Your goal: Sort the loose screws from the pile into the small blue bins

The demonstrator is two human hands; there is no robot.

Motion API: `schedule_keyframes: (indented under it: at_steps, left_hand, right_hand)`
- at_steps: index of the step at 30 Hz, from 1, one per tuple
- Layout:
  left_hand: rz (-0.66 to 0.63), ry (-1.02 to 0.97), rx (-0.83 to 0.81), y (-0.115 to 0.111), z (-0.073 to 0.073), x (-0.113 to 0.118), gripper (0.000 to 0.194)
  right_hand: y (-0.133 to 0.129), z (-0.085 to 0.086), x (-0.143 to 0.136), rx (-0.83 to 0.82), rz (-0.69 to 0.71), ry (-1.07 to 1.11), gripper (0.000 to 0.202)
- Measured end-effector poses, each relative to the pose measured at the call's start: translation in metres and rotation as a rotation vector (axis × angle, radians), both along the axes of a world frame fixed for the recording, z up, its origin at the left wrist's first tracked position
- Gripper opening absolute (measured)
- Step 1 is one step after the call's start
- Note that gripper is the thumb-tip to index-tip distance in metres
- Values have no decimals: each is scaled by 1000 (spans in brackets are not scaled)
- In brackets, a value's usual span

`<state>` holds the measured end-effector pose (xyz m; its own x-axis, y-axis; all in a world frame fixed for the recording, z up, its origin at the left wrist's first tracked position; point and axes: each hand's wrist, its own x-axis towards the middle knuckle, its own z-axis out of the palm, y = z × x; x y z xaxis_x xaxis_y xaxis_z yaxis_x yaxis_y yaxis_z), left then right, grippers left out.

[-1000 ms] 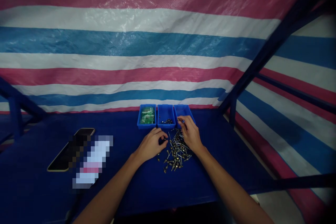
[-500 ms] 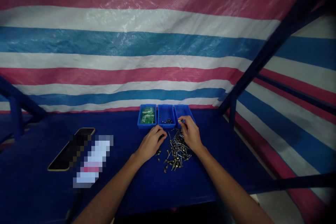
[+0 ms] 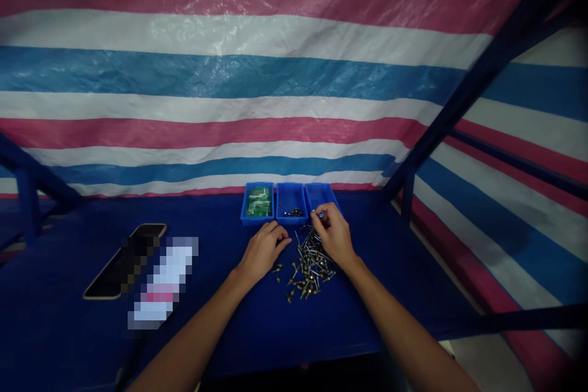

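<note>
Several small metal pieces with thin shafts lie in a pile (image 3: 312,266) on the blue table. My right hand (image 3: 334,229) is closed in a pinch above the pile's far side, in front of the right blue bin (image 3: 319,193); a small metal piece shows at its fingertips. Left of the pile rests my left hand (image 3: 265,251), its fingers curled together; whatever they hold, if anything, is too small to make out. The middle blue bin (image 3: 290,192) contains several small dark metal pieces. Green-and-clear items fill part of the left blue bin (image 3: 257,219).
A phone (image 3: 108,269) and a pixelated white-and-pink item (image 3: 168,275) lie on the left of the table (image 3: 220,343). Dark blue frame bars (image 3: 408,190) rise at both sides, with a striped sheet (image 3: 229,135) behind.
The fingers of my right hand have shifted slightly at the right bin's front. My left hand's fingers have moved a little; both hands stay in nearly the same place.
</note>
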<state>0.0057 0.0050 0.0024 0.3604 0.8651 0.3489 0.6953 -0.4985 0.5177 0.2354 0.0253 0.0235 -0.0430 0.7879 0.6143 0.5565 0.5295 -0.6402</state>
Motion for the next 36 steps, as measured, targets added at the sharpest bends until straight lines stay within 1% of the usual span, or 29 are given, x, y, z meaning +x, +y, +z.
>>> schedule_keyframes:
  at_steps: [2, 6, 12, 17, 24, 28, 36]
  left_hand:
    - [-23, -14, 6, 0, 1, -1, 7]
    - [-65, -35, 20, 0, 1, -2, 13]
    - [-65, -25, 28, 0, 1, -1, 16]
    - [-76, -25, 30, -2, 7, 1, 18]
    - [-70, -22, 41, -5, 11, 1, 14]
    - [-84, -62, 36, -6, 12, 2, 15]
    - [-113, -101, 67, -6, 14, 2, 25]
  right_hand:
    - [-1, 1, 0, -10, 0, 5, 9]
    - [-1, 2, 0, -18, 3, 5, 7]
    - [-2, 4, 1, -12, 7, 0, 12]
    - [-1, 4, 0, -7, 16, 5, 18]
    - [0, 4, 0, 5, -4, 11, 16]
    - [-1, 4, 0, 8, -2, 23, 14]
    - [0, 2, 0, 8, -7, 28, 15]
